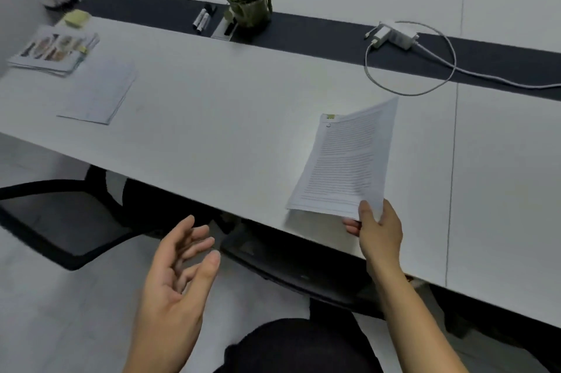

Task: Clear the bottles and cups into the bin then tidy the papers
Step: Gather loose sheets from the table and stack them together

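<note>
White desk point(243, 135) with a dark strip point(303, 35) down the middle. Risk: the right hand point(379, 230) only pinches 1 bottom corner of the printout point(346, 160), so it could sag, crease or slip off the near edge. Meanwhile the left hand point(173, 275) is open, fingers point(197, 239) spread, holding nothing. Printout's tilted up over the desk, dense text, green tab up top.

Lighting: dim, flat, greyish. Shadow: deep beneath the table point(212, 129). Blur: booklets point(51, 50) at left edge smeared. Distortion: table lines bow outward.
</note>
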### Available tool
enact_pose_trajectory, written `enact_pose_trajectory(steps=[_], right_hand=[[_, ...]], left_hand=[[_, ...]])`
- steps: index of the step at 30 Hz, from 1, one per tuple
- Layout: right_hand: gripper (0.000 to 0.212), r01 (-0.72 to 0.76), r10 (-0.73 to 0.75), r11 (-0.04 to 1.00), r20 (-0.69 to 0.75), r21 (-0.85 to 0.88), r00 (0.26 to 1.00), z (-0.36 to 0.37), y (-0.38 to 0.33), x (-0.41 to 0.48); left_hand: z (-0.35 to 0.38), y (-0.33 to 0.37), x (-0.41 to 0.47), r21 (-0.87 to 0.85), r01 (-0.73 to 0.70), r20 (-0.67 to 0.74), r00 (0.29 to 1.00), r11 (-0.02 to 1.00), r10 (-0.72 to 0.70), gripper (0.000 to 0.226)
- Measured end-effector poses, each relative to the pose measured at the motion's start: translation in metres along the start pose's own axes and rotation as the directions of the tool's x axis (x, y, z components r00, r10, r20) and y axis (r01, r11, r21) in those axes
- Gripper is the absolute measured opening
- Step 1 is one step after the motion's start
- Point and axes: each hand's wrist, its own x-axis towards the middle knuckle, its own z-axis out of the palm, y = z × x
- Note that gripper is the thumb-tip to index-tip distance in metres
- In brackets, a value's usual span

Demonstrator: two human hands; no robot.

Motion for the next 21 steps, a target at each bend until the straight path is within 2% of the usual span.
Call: enact_pose_trajectory(steps=[5,11,16,21], right_hand=[[0.021,0.051,-0.060,0.996,0.118,0.073,0.991,0.053,-0.006,-0.125],[0.016,0.116,-0.132,0.990,0.233,0.084,0.964,0.122,-0.003,-0.248],[0.018,0.175,-0.196,0.980,0.323,0.094,0.926,0.185,-0.021,-0.298],[0.024,0.213,-0.243,0.969,0.363,0.122,0.900,0.246,-0.030,-0.306]], left_hand=[[-0.114,-0.027,-0.034,-0.060,-0.023,-0.093,0.996,0.998,0.017,0.052],[-0.250,-0.066,-0.072,-0.122,0.023,-0.237,0.970,0.992,-0.052,0.048],[-0.332,-0.082,-0.085,-0.157,0.049,-0.382,0.918,0.986,-0.106,0.050],[-0.373,-0.093,-0.058,-0.148,0.100,-0.416,0.896,0.984,-0.154,0.051]])
